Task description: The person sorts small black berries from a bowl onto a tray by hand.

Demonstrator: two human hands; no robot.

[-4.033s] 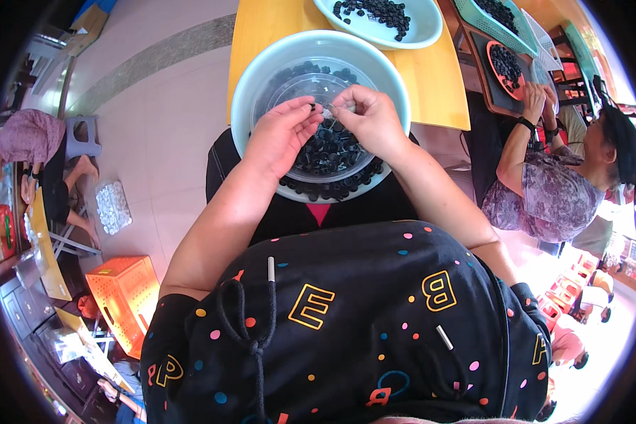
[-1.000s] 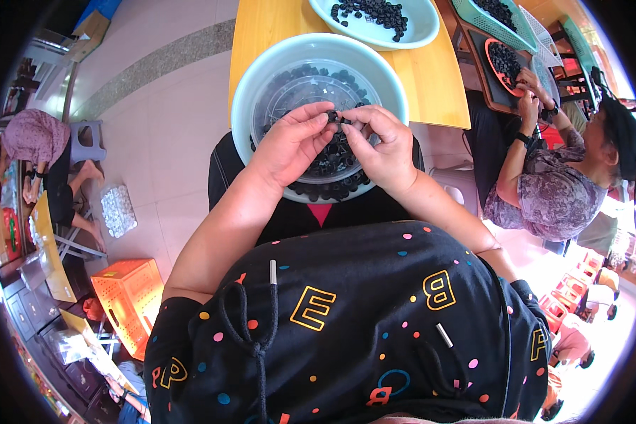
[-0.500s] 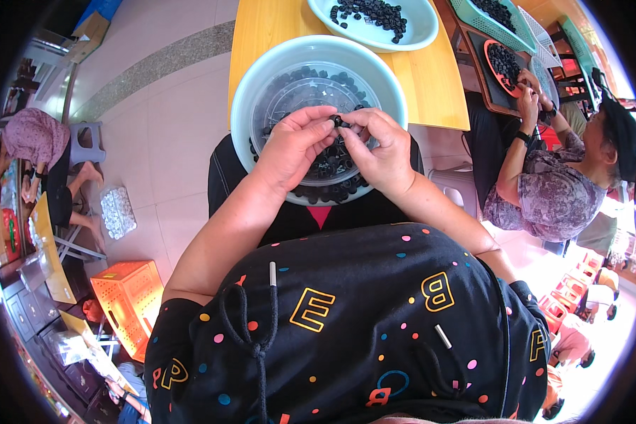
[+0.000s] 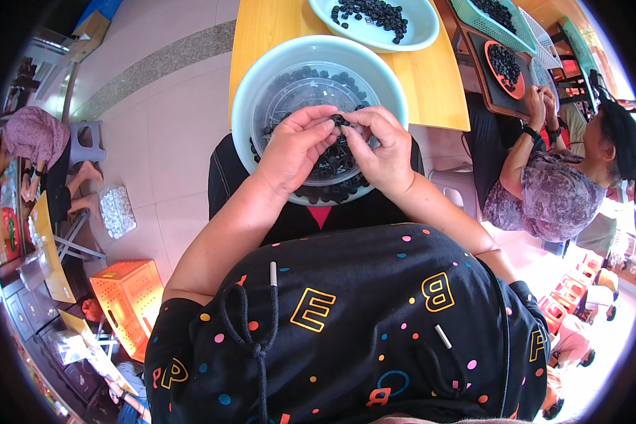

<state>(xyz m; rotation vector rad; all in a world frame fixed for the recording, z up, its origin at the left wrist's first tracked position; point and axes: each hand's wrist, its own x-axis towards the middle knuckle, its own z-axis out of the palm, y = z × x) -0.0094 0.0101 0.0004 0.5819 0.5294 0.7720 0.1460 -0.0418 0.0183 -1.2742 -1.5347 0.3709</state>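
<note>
Small rounded black plastic piece (image 4: 340, 120), between the two grips
Left hand (image 4: 298, 147) and right hand (image 4: 384, 147) pinch it; long axis unclear.

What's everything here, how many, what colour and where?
Big basin: one, pale blue, middle
Round dish: one, clear, inside it
Small pieces: many, black, in basins and dishes
Smaller basin: one, pale blue, upper middle
Table: one, yellow, under smaller basin
Orange dish: one, orange, upper right
Baskets: at least two, green and white, upper right
Crate: one, orange, lower left
Other people: several, mixed clothes, both sides
Shirt: one, black, below
Left hand: one, bare, pinching small piece
Right hand: one, bare, likewise
</note>
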